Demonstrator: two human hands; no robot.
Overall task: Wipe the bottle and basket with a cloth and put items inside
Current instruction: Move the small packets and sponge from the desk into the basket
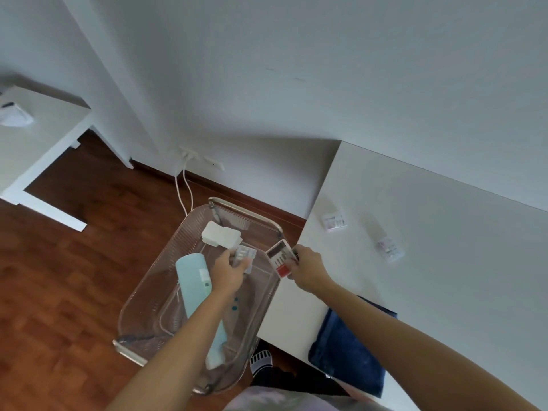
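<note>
A clear plastic basket sits low over the wooden floor, left of the white table. Inside it lie a pale blue bottle on its side and a white folded pad. My left hand is inside the basket, holding a silver blister pack. My right hand holds a red and white box at the basket's right rim, beside the table edge. A dark blue cloth lies on the table's near edge, partly under my right forearm.
Two small packets lie on the table further right. White cables run from wall sockets down behind the basket. A second white table stands at the left. A striped-sock foot shows below the basket.
</note>
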